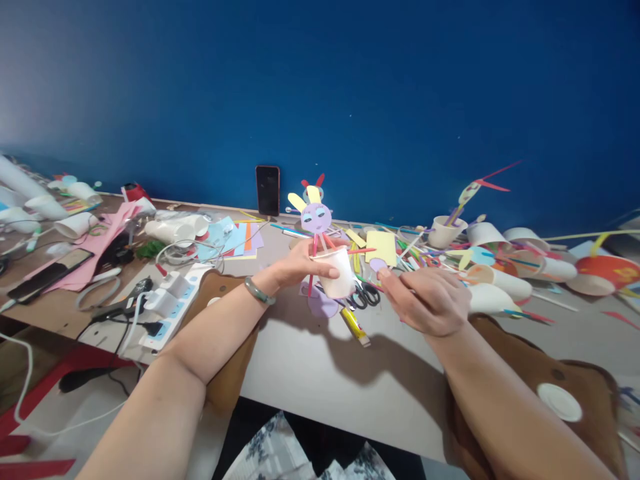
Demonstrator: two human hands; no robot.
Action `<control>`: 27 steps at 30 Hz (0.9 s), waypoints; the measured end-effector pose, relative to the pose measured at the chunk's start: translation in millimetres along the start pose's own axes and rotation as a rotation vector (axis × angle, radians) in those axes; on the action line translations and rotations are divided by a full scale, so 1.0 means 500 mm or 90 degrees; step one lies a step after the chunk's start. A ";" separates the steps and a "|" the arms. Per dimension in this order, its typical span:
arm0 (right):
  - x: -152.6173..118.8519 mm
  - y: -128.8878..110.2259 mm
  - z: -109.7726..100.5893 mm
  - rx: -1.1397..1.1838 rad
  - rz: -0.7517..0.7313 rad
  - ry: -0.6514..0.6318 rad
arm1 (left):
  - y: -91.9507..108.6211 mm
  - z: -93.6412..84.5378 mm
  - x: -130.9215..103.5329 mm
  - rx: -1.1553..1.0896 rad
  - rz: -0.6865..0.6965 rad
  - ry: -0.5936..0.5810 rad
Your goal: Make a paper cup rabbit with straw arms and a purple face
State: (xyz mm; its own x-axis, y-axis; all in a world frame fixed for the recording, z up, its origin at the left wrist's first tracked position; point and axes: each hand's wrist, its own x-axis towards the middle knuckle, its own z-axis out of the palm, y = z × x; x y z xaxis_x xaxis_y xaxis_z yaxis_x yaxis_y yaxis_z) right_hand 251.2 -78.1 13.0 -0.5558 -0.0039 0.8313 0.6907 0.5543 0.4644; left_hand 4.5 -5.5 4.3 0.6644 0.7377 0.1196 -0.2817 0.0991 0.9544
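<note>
My left hand (305,264) is wrapped round a white paper cup (336,273), its thumb across the front. From the cup rises a purple paper face (316,218) with yellow ears, and red sticks jut from the cup's sides. To the right, my right hand (425,297) pinches a small purple paper piece (378,265) between thumb and forefinger, apart from the cup. Behind and between the hands lie black scissors (366,295) and a yellow glue tube (355,326). Purple paper (323,305) lies below the cup.
A phone (268,191) leans on the blue wall. Coloured paper (227,239), a power strip (173,307) and cables are at left. At right are several paper cups (495,298), pens and a decorated cup (447,231). Yellow paper (381,248) lies behind my right hand.
</note>
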 end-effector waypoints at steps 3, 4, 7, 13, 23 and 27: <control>0.012 0.003 -0.010 -0.007 -0.076 0.012 | 0.001 0.003 -0.004 0.013 -0.001 -0.012; 0.015 0.003 -0.011 -0.009 -0.086 0.012 | 0.001 0.003 -0.004 0.013 0.000 -0.014; 0.019 -0.003 -0.005 0.015 -0.062 0.018 | -0.001 0.001 -0.003 0.008 -0.006 -0.010; 0.030 -0.031 0.021 0.287 0.511 0.057 | -0.008 -0.002 0.003 -0.003 -0.019 0.002; 0.033 -0.022 0.035 0.733 1.028 0.069 | -0.005 0.001 -0.003 0.011 -0.012 0.020; 0.042 -0.025 0.035 0.738 1.035 0.073 | -0.005 0.003 -0.002 0.010 -0.020 0.022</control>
State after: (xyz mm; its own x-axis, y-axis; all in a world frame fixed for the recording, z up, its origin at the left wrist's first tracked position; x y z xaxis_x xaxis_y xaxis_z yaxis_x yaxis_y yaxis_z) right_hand 222.7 -70.4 19.4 0.2250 0.9475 0.2272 -0.1740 0.2685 -0.9474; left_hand 5.3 -7.4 2.3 0.6484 0.7571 0.0804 -0.2502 0.1121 0.9617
